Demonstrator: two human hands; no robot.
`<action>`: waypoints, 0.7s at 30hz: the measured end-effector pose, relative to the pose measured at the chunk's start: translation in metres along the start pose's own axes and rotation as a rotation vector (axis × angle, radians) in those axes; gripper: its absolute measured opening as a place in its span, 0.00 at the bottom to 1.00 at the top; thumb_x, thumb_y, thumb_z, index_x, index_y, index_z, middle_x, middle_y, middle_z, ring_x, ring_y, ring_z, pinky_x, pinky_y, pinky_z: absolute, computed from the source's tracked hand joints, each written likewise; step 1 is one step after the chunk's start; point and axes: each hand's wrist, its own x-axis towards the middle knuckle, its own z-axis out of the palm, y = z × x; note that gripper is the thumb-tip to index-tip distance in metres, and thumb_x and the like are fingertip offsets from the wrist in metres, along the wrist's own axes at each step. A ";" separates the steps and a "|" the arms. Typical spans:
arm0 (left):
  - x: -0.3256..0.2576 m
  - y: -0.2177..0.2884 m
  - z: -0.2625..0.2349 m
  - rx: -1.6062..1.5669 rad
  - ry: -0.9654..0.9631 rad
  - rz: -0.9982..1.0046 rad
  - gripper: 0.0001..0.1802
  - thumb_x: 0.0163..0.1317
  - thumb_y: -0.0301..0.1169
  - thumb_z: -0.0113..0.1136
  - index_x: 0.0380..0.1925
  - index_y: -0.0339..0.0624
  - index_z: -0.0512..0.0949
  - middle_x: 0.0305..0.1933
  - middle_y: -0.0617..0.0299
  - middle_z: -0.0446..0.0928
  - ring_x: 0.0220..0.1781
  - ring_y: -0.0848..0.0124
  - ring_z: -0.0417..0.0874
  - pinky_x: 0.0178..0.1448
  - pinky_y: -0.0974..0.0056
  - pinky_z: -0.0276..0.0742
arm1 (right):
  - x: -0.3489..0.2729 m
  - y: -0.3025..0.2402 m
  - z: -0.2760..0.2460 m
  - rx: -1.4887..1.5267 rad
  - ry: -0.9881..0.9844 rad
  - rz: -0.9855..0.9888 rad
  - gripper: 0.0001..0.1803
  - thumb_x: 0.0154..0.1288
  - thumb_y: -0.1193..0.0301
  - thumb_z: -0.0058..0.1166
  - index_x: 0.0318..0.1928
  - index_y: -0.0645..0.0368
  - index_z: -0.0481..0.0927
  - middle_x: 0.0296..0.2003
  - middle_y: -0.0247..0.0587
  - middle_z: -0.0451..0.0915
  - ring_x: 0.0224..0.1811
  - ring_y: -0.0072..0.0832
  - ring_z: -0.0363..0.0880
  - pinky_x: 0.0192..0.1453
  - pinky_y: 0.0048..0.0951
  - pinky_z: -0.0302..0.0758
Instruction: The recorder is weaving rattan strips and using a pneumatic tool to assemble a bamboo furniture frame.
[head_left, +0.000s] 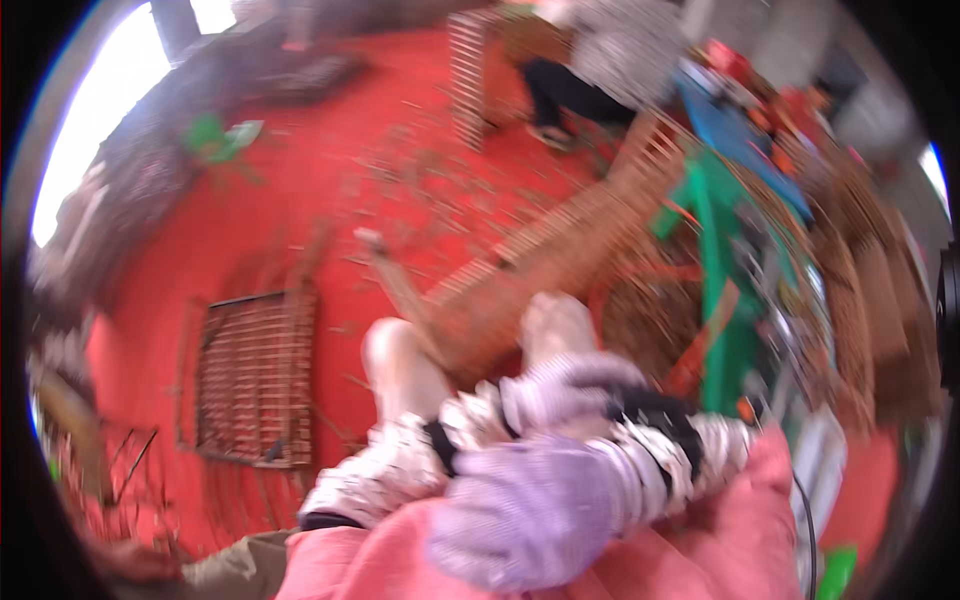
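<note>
Your left hand (400,368) and your right hand (556,325) both lie against the near end of the woven slat panel (545,250). The panel rises from your hands, tilted, toward the far right side of the red floor (330,180). The picture is much blurred, so I cannot tell whether your fingers are closed around the panel or only pressed on it.

What could go wrong, in my judgement:
- The panel is long and you have it only at one end, so if your hold is loose, the far end can swing and knock the green stand (722,290) just beside it.
- Thin slats may crack or leave splinters in bare skin if you twist the frame.
- Loose scraps (420,190) lie scattered over the middle of the floor. You could slip on them or catch on them.
- Another person (605,55) sits at the far edge, near the line of the panel.

As for containers, I can make out none with certainty. A second flat woven panel (255,380) lies near the left edge of the floor, and nothing shows on it.
</note>
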 end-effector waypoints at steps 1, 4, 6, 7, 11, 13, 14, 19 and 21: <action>-0.005 -0.009 -0.006 -0.109 -0.016 -0.067 0.16 0.59 0.25 0.51 0.48 0.35 0.73 0.45 0.59 0.76 0.50 0.69 0.75 0.56 0.66 0.70 | -0.002 -0.002 0.000 -0.054 -0.030 -0.013 0.08 0.56 0.70 0.60 0.34 0.60 0.77 0.27 0.36 0.77 0.27 0.30 0.76 0.34 0.25 0.69; -0.034 -0.078 -0.030 -0.105 0.089 -0.037 0.16 0.63 0.26 0.49 0.51 0.38 0.71 0.49 0.58 0.74 0.57 0.69 0.69 0.61 0.64 0.66 | -0.016 0.001 0.001 -0.093 0.038 -0.016 0.09 0.57 0.68 0.60 0.34 0.59 0.77 0.26 0.35 0.77 0.26 0.29 0.76 0.33 0.25 0.68; -0.056 -0.056 -0.023 0.249 0.320 -0.041 0.19 0.60 0.32 0.55 0.51 0.38 0.71 0.46 0.61 0.75 0.50 0.73 0.72 0.57 0.68 0.68 | -0.034 0.014 -0.003 -0.145 0.180 0.032 0.07 0.55 0.67 0.60 0.33 0.53 0.78 0.23 0.32 0.76 0.23 0.28 0.75 0.30 0.27 0.70; -0.063 -0.042 -0.020 0.403 0.393 -0.059 0.21 0.59 0.34 0.59 0.51 0.37 0.71 0.45 0.62 0.75 0.47 0.75 0.73 0.55 0.69 0.68 | -0.042 0.016 -0.007 -0.206 0.269 0.091 0.05 0.53 0.67 0.60 0.32 0.47 0.78 0.22 0.29 0.75 0.21 0.28 0.74 0.28 0.29 0.71; -0.091 -0.018 -0.018 0.303 0.539 -0.107 0.22 0.57 0.32 0.60 0.50 0.36 0.70 0.44 0.62 0.74 0.46 0.75 0.72 0.54 0.68 0.69 | -0.056 0.039 -0.008 0.044 0.317 0.270 0.09 0.56 0.63 0.59 0.31 0.55 0.77 0.21 0.34 0.76 0.22 0.25 0.74 0.27 0.26 0.69; -0.095 -0.012 -0.013 0.360 0.485 -0.031 0.23 0.56 0.30 0.60 0.51 0.36 0.69 0.44 0.60 0.74 0.46 0.75 0.72 0.53 0.69 0.70 | -0.038 0.030 -0.017 0.317 0.323 0.507 0.13 0.58 0.62 0.59 0.30 0.59 0.77 0.19 0.37 0.77 0.22 0.23 0.74 0.28 0.25 0.69; -0.086 0.003 -0.002 0.416 0.494 -0.158 0.20 0.58 0.31 0.59 0.50 0.36 0.69 0.44 0.60 0.75 0.47 0.73 0.75 0.50 0.68 0.72 | -0.030 0.026 -0.017 0.539 0.464 0.548 0.14 0.59 0.62 0.58 0.29 0.61 0.76 0.19 0.39 0.77 0.21 0.23 0.74 0.26 0.24 0.70; -0.063 0.004 0.010 0.744 0.390 -0.227 0.22 0.56 0.38 0.58 0.49 0.41 0.70 0.41 0.56 0.78 0.48 0.65 0.76 0.49 0.61 0.72 | -0.030 0.044 -0.013 1.073 0.821 0.559 0.15 0.63 0.63 0.53 0.29 0.64 0.70 0.17 0.44 0.75 0.12 0.26 0.71 0.16 0.27 0.73; -0.055 0.002 0.011 0.725 0.443 -0.163 0.20 0.54 0.43 0.62 0.43 0.45 0.74 0.38 0.53 0.79 0.43 0.60 0.79 0.43 0.58 0.74 | -0.026 0.031 -0.024 1.114 0.649 0.703 0.10 0.63 0.64 0.54 0.33 0.60 0.75 0.25 0.36 0.77 0.20 0.21 0.71 0.27 0.25 0.72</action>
